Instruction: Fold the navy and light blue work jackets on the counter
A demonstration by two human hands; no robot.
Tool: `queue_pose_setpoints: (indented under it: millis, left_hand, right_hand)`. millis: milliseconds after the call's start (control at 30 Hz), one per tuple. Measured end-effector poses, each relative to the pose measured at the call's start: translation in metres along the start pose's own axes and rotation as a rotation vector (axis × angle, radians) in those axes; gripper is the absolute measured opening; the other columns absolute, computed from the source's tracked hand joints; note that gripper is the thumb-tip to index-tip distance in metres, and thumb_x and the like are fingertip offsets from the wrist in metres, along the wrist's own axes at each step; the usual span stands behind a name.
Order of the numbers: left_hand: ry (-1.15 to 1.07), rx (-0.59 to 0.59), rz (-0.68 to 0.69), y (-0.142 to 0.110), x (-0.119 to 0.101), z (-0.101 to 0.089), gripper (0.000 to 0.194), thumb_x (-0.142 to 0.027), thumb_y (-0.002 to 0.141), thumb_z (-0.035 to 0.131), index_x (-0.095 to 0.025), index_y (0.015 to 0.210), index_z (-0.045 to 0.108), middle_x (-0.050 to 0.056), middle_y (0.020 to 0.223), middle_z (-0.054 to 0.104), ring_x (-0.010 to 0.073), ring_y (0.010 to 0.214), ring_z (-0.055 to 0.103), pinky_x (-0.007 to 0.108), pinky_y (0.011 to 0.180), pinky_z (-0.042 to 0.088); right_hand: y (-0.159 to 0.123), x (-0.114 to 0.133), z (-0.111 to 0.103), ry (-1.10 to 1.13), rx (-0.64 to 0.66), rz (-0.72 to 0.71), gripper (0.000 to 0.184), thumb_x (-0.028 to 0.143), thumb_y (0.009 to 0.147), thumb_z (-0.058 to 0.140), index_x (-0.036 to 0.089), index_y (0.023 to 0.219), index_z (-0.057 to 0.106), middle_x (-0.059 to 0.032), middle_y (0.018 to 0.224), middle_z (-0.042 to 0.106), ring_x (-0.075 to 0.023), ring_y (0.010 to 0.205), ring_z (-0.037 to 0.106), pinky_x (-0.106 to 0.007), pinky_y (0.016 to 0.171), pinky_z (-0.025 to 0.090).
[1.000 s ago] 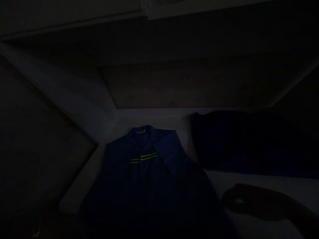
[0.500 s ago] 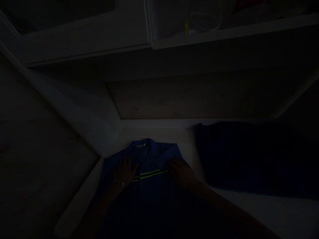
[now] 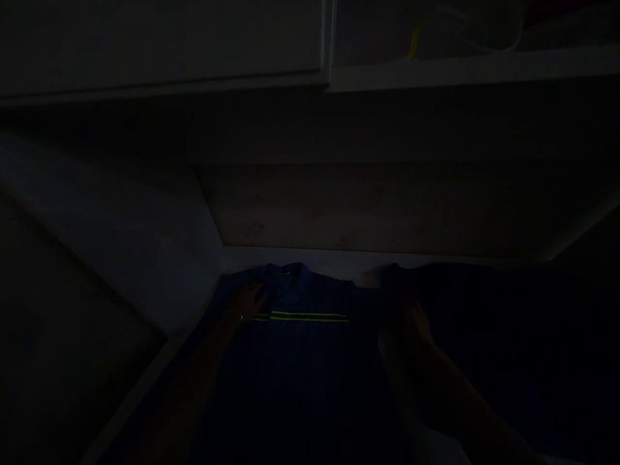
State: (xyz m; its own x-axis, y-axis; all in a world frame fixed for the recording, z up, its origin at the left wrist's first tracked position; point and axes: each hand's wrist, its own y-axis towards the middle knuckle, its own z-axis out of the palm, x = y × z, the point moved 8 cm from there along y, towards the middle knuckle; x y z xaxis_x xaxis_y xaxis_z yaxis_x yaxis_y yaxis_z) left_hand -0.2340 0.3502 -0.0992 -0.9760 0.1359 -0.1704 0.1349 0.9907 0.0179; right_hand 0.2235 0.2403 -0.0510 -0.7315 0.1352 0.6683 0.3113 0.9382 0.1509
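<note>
The view is very dark. A blue work shirt with yellow-green stripes across the chest lies spread out, its collar towards the back wall. My left hand, with a bracelet at the wrist, rests open on the shirt's left shoulder beside the collar. Out to the right, my right hand is at the end of the shirt's right sleeve, close to a heap of dark blue cloth. Shadow and blur hide its fingers, so I cannot make out whether it grips the sleeve.
Above the surface hangs a cabinet with an open shelf on its right, where a yellow strip shows. A pale side panel stands at the left. Behind the shirt is a back wall with faint reddish marks.
My right hand has moved right, from the shirt's chest to the sleeve, which now reaches out towards the dark cloth. My left hand stays near the collar. The view has shifted and darkened.
</note>
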Motion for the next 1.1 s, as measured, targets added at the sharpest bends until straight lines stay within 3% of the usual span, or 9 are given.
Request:
queue_pose_setpoints:
  millis: [133,233,333,400,467,600,700,833,1100]
  left_hand:
    - [0.02,0.0,0.018,-0.004,0.018,-0.02,0.053,-0.023,0.088,0.041,-0.018,0.14,0.047,0.008,0.145,0.052,0.0174,0.13,0.049,0.03,0.112,0.034]
    - [0.113,-0.008,-0.029,-0.024,0.047,-0.06,0.059,-0.012,0.08,0.044,-0.02,0.139,0.049,0.011,0.14,0.055,0.0246,0.121,0.056,0.039,0.107,0.04]
    - [0.275,-0.097,-0.084,-0.047,0.067,-0.116,0.055,-0.011,0.085,0.037,-0.014,0.139,0.048,0.021,0.136,0.053,0.0337,0.12,0.054,0.05,0.1,0.043]
    - [0.423,-0.23,-0.091,-0.06,0.058,-0.146,0.054,-0.011,0.088,0.03,-0.01,0.14,0.046,0.026,0.135,0.051,0.0376,0.123,0.049,0.054,0.097,0.043]
    - [0.531,-0.361,-0.06,-0.068,0.026,-0.154,0.055,-0.011,0.09,0.027,-0.011,0.143,0.042,0.025,0.14,0.047,0.0404,0.127,0.042,0.06,0.1,0.038]
    - [0.398,-0.312,0.058,-0.053,-0.057,-0.1,0.054,-0.021,0.091,0.034,-0.018,0.143,0.044,0.017,0.149,0.041,0.0372,0.131,0.039,0.058,0.109,0.029]
    - [0.167,-0.201,-0.08,-0.027,-0.08,-0.052,0.059,-0.044,0.094,0.027,-0.019,0.146,0.039,0.017,0.155,0.033,0.0378,0.136,0.035,0.062,0.107,0.03]
    - [0.05,-0.035,-0.204,0.007,-0.064,-0.013,0.064,-0.058,0.089,0.03,-0.028,0.144,0.043,0.017,0.154,0.036,0.0446,0.139,0.03,0.076,0.101,0.022]
    - [0.462,0.171,0.17,0.056,-0.005,0.02,0.064,-0.021,0.077,0.05,-0.03,0.14,0.049,0.006,0.16,0.026,0.0324,0.148,0.017,0.062,0.115,0.007]
  right_hand:
    - [-0.042,0.033,-0.003,0.064,-0.143,-0.161,0.054,0.039,0.094,0.032,0.015,0.142,0.039,-0.0167,0.144,0.047,-0.0259,0.131,0.046,-0.043,0.106,0.042]
    - [-0.094,0.091,0.058,-0.115,0.181,-0.506,0.043,0.037,0.095,0.039,0.025,0.135,0.052,-0.0102,0.146,0.047,-0.0279,0.136,0.039,-0.058,0.116,0.019]
    - [-0.142,0.12,0.111,-0.239,0.398,-0.617,0.043,0.044,0.098,0.036,0.034,0.138,0.049,-0.0069,0.152,0.04,-0.0331,0.141,0.032,-0.073,0.11,0.003]
    - [-0.158,0.126,0.127,-0.267,0.41,-0.604,0.046,0.046,0.099,0.032,0.033,0.141,0.045,-0.0084,0.155,0.034,-0.0361,0.142,0.027,-0.078,0.106,0.0]
    - [-0.163,0.129,0.132,-0.271,0.385,-0.585,0.048,0.046,0.099,0.03,0.032,0.142,0.044,-0.0092,0.156,0.032,-0.0374,0.143,0.025,-0.079,0.104,-0.001]
    - [-0.161,0.134,0.128,-0.234,0.374,-0.582,0.049,0.048,0.099,0.028,0.03,0.142,0.044,-0.0092,0.156,0.032,-0.0373,0.143,0.025,-0.079,0.103,-0.003]
    - [-0.159,0.135,0.12,-0.229,0.372,-0.559,0.049,0.048,0.099,0.029,0.028,0.142,0.044,-0.0103,0.156,0.032,-0.0375,0.143,0.025,-0.079,0.103,-0.003]
    - [-0.161,0.138,0.112,-0.174,0.388,-0.553,0.052,0.05,0.1,0.024,0.028,0.143,0.043,-0.0101,0.156,0.033,-0.0359,0.144,0.024,-0.079,0.105,0.0]
    - [-0.149,0.169,0.151,-0.102,0.45,-0.528,0.052,0.049,0.098,0.03,0.024,0.142,0.044,-0.0123,0.155,0.032,-0.0363,0.144,0.022,-0.081,0.104,0.003]
